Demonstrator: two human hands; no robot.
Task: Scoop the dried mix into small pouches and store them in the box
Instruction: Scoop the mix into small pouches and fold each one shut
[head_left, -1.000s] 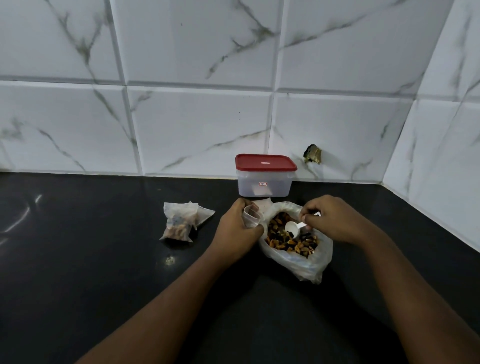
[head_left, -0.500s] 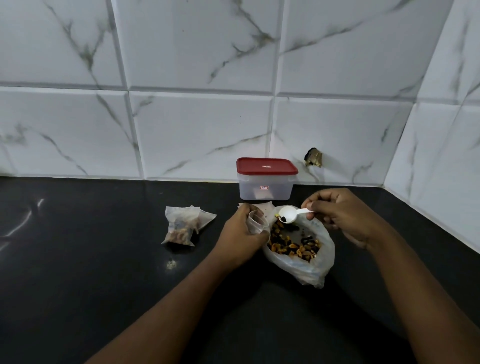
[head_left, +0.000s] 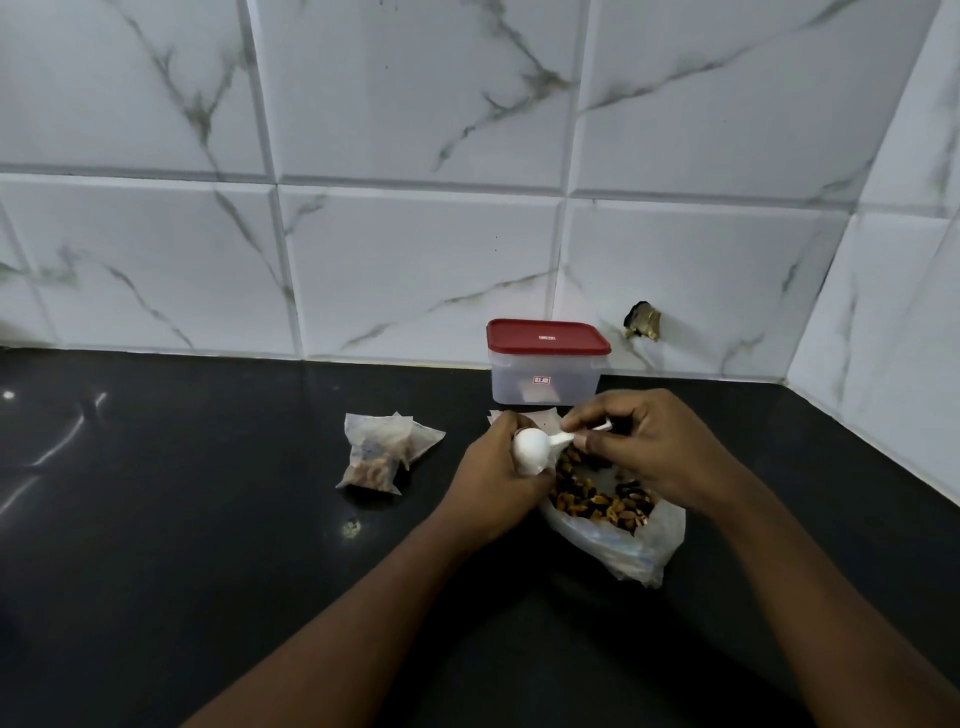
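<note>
Here, the left hand (head_left: 496, 475) is curled round a small pouch (head_left: 529, 466), which is mostly hidden under the overturned bowl of a white spoon (head_left: 531, 446). The right hand (head_left: 652, 449) pinches the spoon's handle between thumb and fingertips. Just beneath both hands, an open bag of dried mix (head_left: 605, 501) lies on the black desk (head_left: 208, 545). A filled pouch (head_left: 379, 454) sits to the left, apart from the hands. The box (head_left: 545, 382), its red lid on, stands behind against the tiled wall (head_left: 415, 260).

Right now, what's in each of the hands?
Left hand: grips a small pouch, mostly hidden by the spoon.
Right hand: pinches the spoon handle.
</note>
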